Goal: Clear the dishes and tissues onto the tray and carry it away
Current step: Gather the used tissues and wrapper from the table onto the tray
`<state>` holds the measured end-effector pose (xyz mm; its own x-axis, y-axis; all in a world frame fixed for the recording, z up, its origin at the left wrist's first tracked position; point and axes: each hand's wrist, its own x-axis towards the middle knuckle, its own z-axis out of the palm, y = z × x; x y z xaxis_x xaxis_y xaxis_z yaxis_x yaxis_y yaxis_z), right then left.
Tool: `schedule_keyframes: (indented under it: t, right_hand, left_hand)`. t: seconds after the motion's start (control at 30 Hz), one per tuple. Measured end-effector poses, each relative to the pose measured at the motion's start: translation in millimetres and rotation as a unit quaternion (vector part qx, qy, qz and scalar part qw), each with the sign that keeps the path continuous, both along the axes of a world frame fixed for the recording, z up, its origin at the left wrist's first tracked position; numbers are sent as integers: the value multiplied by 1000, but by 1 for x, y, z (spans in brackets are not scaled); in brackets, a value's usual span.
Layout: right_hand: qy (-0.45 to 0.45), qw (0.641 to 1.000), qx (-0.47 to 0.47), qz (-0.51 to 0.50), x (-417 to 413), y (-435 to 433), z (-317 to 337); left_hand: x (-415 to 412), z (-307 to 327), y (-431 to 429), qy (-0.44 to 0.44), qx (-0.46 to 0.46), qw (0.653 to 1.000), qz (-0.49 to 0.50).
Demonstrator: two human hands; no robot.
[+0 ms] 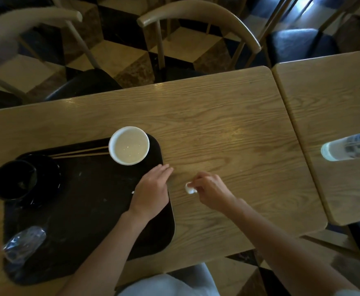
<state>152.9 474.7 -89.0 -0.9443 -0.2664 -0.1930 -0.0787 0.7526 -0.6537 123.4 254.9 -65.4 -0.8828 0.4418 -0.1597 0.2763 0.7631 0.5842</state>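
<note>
1. Nearest me, a crumpled clear plastic wrapper (24,242) lies on the near left corner of the black tray (85,221).
2. My left hand (151,191) rests flat on the tray's right edge, fingers together and stretched out, holding nothing.
3. My right hand (212,190) is just beside it over the wooden table (228,135), fingertips pinched tight on a small white wad of tissue (189,188), right at the tabletop, a little way off the tray.
4. On the tray's left side, a black bowl (14,180) sits on a black plate (51,174).
5. Further along, chopsticks (81,152) lie from the plate toward the white bowl (129,145), which sits on the tray's far right corner.
6. Away to the right, a clear plastic bottle (347,145) lies on the neighbouring table (334,86).
7. Beyond the far edge, chairs (198,16) stand on a chequered floor (115,52).
</note>
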Motion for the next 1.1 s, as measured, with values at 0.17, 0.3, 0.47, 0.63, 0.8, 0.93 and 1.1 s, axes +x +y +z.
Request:
schedule_keyframes:
  t: [0.17, 0.3, 0.47, 0.63, 0.8, 0.93, 1.1]
  right_hand:
    - [-15, 995, -27, -93, 30, -22, 10]
    - [15, 987, -46, -150, 31, -52, 22]
    - [-1, 985, -59, -160, 17, -104, 27]
    - [-8, 975, -50, -215, 3, -145, 21]
    - [3, 953, -19, -301, -11, -161, 15]
    - [17, 954, 23, -299, -15, -162, 11]
    - [12, 951, 26, -308, -14, -162, 10]
  left_hand:
    - [30, 3, -72, 0, -12, 997, 79]
    - [45, 2, -121, -38, -118, 985, 118]
    - [63, -4, -167, -113, -218, 962, 121]
    - [67, -12, -179, -132, -240, 957, 96]
    - [67, -17, -178, -136, -232, 958, 102]
    - [66, -18, -179, -140, -220, 960, 99]
    - [66, -17, -178, -138, -218, 961, 100]
